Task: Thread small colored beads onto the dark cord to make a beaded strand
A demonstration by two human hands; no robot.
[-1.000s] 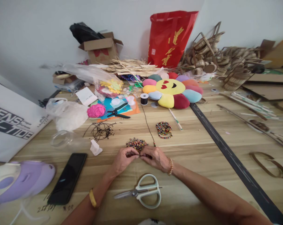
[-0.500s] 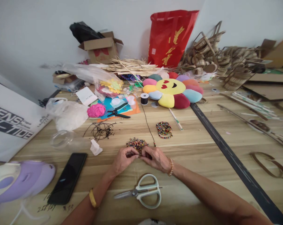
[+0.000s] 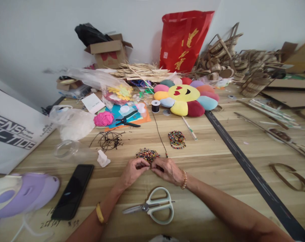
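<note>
My left hand (image 3: pixel 135 172) is closed, thumb and forefinger pinched at the near edge of a pile of small multicoloured beads (image 3: pixel 147 154). What sits in that pinch is too small to make out. Fingertip to fingertip with it, my right hand (image 3: pixel 168 170) is closed on the black cord (image 3: pixel 159 132). The cord runs from a spool (image 3: pixel 155 106) to this hand, with a few beads threaded beside the knuckles. Its end is hidden by the fingers. A coil of strung beads (image 3: pixel 177 139) lies beyond my right hand. White-handled scissors (image 3: pixel 154 205) rest in front of my wrists.
Left of my hands lie a black phone (image 3: pixel 73 191), a crumpled tissue (image 3: pixel 103 158) and black cord scraps (image 3: pixel 109 139). Farther back are pliers (image 3: pixel 128 120) and a flower-shaped cushion (image 3: pixel 185 97). A dark strip (image 3: pixel 239 159) crosses the table on the right.
My right fingertips have shifted very slightly left and their grip has changed a little at the meeting point. My left hand and the objects around are unmoved.
</note>
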